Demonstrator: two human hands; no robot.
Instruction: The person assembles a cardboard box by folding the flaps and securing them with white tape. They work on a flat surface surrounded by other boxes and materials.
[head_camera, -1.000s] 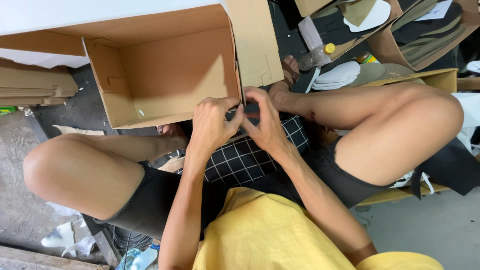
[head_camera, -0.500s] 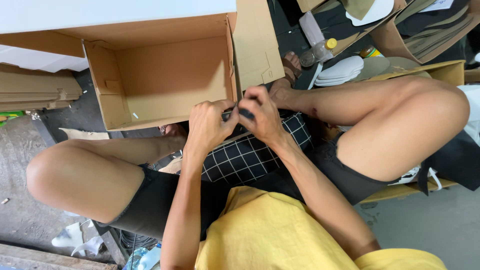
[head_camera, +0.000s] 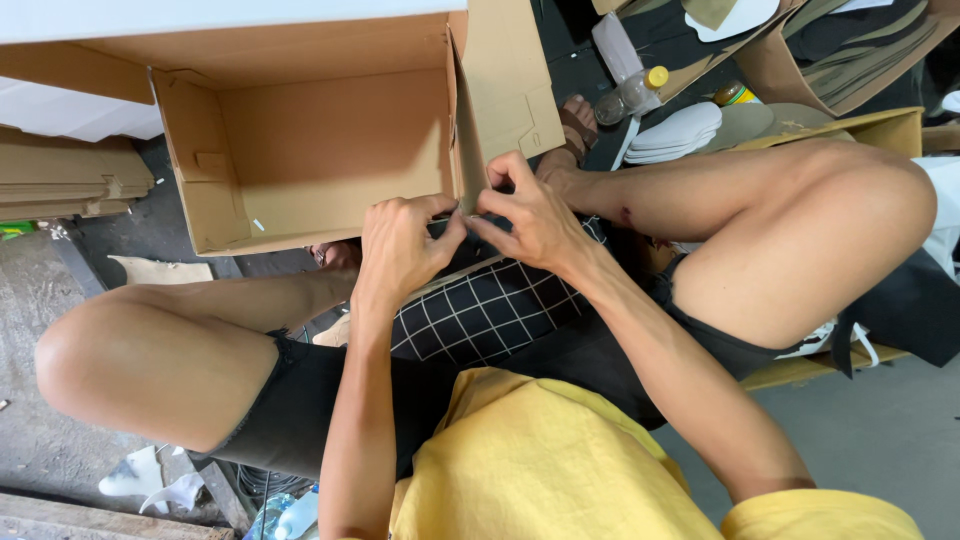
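1. Head view: the person sits with knees spread, and both hands meet at the front right corner of an open cardboard box (head_camera: 300, 150) that lies on its side, its opening facing the camera.
2. Left hand (head_camera: 400, 250) is curled, thumb and fingertips pinched on a small dark piece (head_camera: 462, 232) at the box's edge.
3. Right hand (head_camera: 530, 220) is likewise bent, its fingertips pinching the same dark piece from the other side, touching the upright box flap (head_camera: 505, 90).
4. Just below the hands, a black cloth with a white grid (head_camera: 480, 310) rests across the lap.
5. Beyond the right knee lie white shoe insoles (head_camera: 680, 130) and a clear bottle with a yellow cap (head_camera: 630, 90).
6. Flattened cardboard (head_camera: 60, 180) is stacked at the left.
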